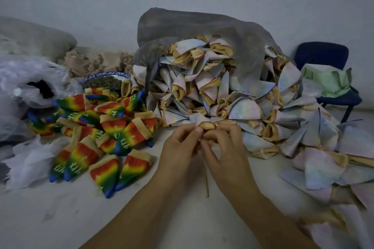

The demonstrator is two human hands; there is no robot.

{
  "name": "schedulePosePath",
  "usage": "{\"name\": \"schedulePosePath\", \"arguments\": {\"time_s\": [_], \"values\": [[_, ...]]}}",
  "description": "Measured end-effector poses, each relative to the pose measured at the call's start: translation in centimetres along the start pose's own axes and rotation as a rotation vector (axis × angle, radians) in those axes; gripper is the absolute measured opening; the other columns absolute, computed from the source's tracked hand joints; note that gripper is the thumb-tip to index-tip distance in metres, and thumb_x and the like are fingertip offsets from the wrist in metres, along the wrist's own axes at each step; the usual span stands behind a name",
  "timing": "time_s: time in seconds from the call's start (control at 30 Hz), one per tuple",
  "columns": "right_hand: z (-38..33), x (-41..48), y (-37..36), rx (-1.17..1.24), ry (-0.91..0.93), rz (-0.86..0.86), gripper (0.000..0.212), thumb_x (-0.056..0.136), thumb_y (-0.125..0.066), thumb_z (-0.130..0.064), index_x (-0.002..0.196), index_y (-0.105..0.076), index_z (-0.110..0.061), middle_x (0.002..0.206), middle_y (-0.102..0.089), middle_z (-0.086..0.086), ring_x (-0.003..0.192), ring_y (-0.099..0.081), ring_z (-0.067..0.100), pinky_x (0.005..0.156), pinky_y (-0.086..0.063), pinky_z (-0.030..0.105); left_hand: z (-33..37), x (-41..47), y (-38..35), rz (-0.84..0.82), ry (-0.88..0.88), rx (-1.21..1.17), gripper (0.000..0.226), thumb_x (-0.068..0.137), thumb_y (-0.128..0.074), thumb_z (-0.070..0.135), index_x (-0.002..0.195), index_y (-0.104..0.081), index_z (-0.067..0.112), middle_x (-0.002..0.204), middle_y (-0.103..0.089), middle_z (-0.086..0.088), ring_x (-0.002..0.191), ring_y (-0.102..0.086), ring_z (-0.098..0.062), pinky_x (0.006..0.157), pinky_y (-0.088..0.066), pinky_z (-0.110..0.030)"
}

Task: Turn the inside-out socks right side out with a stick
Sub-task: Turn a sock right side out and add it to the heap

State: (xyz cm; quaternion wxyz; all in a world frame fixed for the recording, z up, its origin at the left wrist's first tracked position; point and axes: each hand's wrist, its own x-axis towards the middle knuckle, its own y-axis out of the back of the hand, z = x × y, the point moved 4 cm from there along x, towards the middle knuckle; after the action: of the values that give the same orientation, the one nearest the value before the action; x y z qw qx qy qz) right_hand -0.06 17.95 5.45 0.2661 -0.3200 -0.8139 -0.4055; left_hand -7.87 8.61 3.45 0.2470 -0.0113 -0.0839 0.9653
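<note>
From the head camera, both hands meet just above the middle of the white bench [60, 218]. The left hand [178, 143] and the right hand [224, 147] each have a tight grip on 1 sock [206, 125]: the fingertips of both pinch its tan cuff, which is stretched open between them. The pale body of this sock lies away from the person and touches the front edge of the pile behind it.

A thin wooden stick [206, 180] comes down from between the 2 hands, its lower end pointing toward the person. Its upper end is hidden behind the fingers, so I cannot tell which hand holds it.

The pile of inside-out socks [212, 87], pale pastel with tan cuffs, spills out of a grey bag [182, 26] and spreads along the right side of the bench. To the left of the hands lie the rainbow socks [101, 127], red, yellow, green and blue with tan cuffs, in a loose heap.

Behind that heap stands a blue-patterned bowl [105, 81] with something dark in it. A crumpled clear plastic bag [26, 87] fills the far left. At the far right a dark blue chair [323, 56] carries a folded green cloth [327, 81].
</note>
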Motion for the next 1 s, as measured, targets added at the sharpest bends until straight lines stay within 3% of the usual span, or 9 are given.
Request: {"name": "schedulePosePath", "arguments": {"time_s": [0.1,0.2,0.33,0.47,0.6,0.73,0.83,0.93,1.0], "values": [[0.2,0.2,0.4,0.19,-0.136,0.065,0.017,0.088,-0.062,-0.032,0.097,-0.055,-0.019,0.106,-0.044,-0.004,0.089,-0.054,0.004,0.075,-0.045,0.009,0.0,-0.1,0.3,-0.007,-0.044,0.048,0.015,0.096,-0.058,0.026,0.102,-0.072,0.024,0.064,-0.062,0.012,0.056,-0.054,-0.002,0.052,-0.043,-0.014],[0.7,0.4,0.7,0.298,-0.274,0.058,0.026,0.085,-0.056,-0.042,0.109,-0.05,-0.036,0.111,-0.049,-0.009,0.091,-0.057,0.0,0.072,-0.047,0.009,-0.1,-0.5,0.5,-0.024,-0.082,0.075,0.018,0.098,-0.056,0.025,0.098,-0.073,0.03,0.059,-0.055,0.012,0.052,-0.046,-0.002,0.048,-0.038,-0.013],[1.1,0.2,0.6,0.291,-0.301,-0.045,0.021,0.095,-0.053,-0.025,0.099,-0.056,-0.046,0.101,-0.059,-0.02,0.096,-0.054,-0.011,0.075,-0.041,0.003,-0.1,-0.8,0.2,-0.069,-0.038,0.029,0.019,0.099,-0.054,0.025,0.098,-0.073,0.029,0.057,-0.051,0.007,0.05,-0.042,-0.005,0.047,-0.035,-0.015],[1.8,0.1,0.6,0.392,-0.428,-0.056,0.013,0.093,-0.053,-0.032,0.087,-0.061,-0.039,0.09,-0.064,-0.02,0.088,-0.059,-0.001,0.074,-0.046,0.012,0.2,-1.1,-0.4,-0.168,0.151,-0.413,0.014,0.094,-0.055,0.012,0.102,-0.064,0.005,0.058,-0.05,0.001,0.042,-0.037,-0.004,0.039,-0.033,-0.015],[1.7,-0.2,0.2,0.567,-0.525,-0.094,0.016,0.095,-0.051,-0.032,0.088,-0.065,-0.033,0.088,-0.069,-0.011,0.084,-0.064,0.006,0.072,-0.053,0.022,0.9,-1.4,-0.6,-0.323,0.249,-0.59,0.015,0.086,-0.057,0.013,0.096,-0.062,0.004,0.064,-0.056,-0.001,0.035,-0.036,-0.002,0.033,-0.031,-0.013],[1.6,-0.5,-0.5,0.803,-0.644,-0.091,0.02,0.096,-0.049,-0.03,0.093,-0.068,-0.026,0.086,-0.071,-0.006,0.081,-0.065,0.005,0.068,-0.051,0.018,0.7,-1.3,-0.9,-0.374,0.331,-0.616,0.016,0.088,-0.055,0.018,0.087,-0.064,0.005,0.054,-0.043,0.001,0.034,-0.029,-0.003,0.034,-0.026,-0.014],[1.6,-0.9,-1.1,1.001,-0.807,-0.111,0.029,0.096,-0.047,-0.03,0.105,-0.065,-0.009,0.096,-0.07,0.01,0.093,-0.064,0.019,0.081,-0.052,0.031,0.4,-1.1,-1.0,-0.38,0.319,-0.538,0.025,0.087,-0.06,0.026,0.094,-0.06,0.002,0.051,-0.037,0.001,0.035,-0.026,-0.004,0.036,-0.022,-0.016],[1.7,-1.0,-0.7,1.068,-0.819,-0.153,0.044,0.1,-0.038,-0.03,0.115,-0.056,0.007,0.102,-0.06,0.032,0.103,-0.057,0.038,0.099,-0.043,0.047,0.1,-1.0,-1.0,-0.364,0.244,-0.366,0.042,0.086,-0.065,0.03,0.113,-0.06,-0.002,0.06,-0.042,-0.003,0.044,-0.034,-0.006,0.043,-0.029,-0.018],[1.8,-1.0,-0.3,1.05,-0.764,-0.144,0.043,0.101,-0.037,-0.031,0.113,-0.055,0.006,0.097,-0.061,0.027,0.1,-0.059,0.037,0.102,-0.044,0.046,-0.2,-0.8,-0.7,-0.289,0.21,-0.255,0.042,0.081,-0.069,0.031,0.115,-0.068,0.006,0.065,-0.048,-0.005,0.049,-0.04,-0.008,0.048,-0.033,-0.02]]}}
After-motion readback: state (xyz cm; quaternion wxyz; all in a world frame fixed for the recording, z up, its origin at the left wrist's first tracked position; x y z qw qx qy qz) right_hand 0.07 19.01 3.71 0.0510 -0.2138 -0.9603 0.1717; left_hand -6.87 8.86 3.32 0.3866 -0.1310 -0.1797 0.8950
